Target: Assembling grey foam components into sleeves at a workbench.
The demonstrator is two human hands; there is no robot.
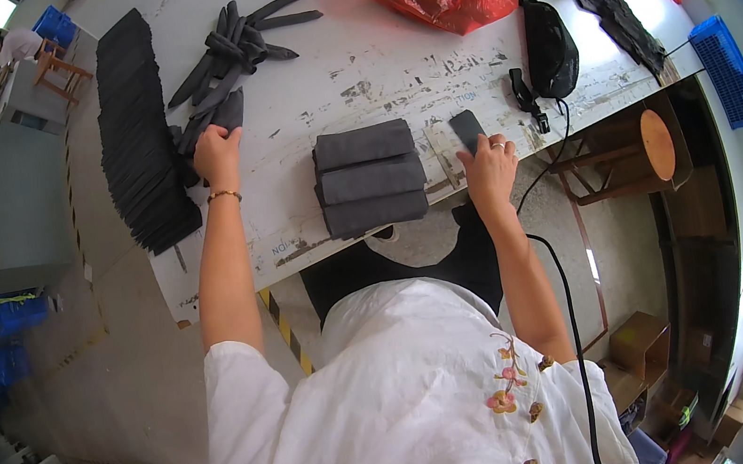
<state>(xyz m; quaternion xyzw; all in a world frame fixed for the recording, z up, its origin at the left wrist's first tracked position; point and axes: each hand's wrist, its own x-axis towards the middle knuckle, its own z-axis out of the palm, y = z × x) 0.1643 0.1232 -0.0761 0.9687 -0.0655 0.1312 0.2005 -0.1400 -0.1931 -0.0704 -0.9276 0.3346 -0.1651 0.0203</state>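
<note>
Gripping a dark strip [229, 111] in left hand [218, 154], left of centre, long axis up-frame toward loose pile [243, 49]. Touching grey piece [467, 128] with right hand [491, 170]; cannot tell if closed. Noted mid-frame on counter [284, 149], between hands, nearer right: folded stack [371, 180].

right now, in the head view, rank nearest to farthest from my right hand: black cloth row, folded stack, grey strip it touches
1. Grey strip: touching the right hand.
2. Folded stack: left of the hand.
3. Black cloth row: far left.
</note>
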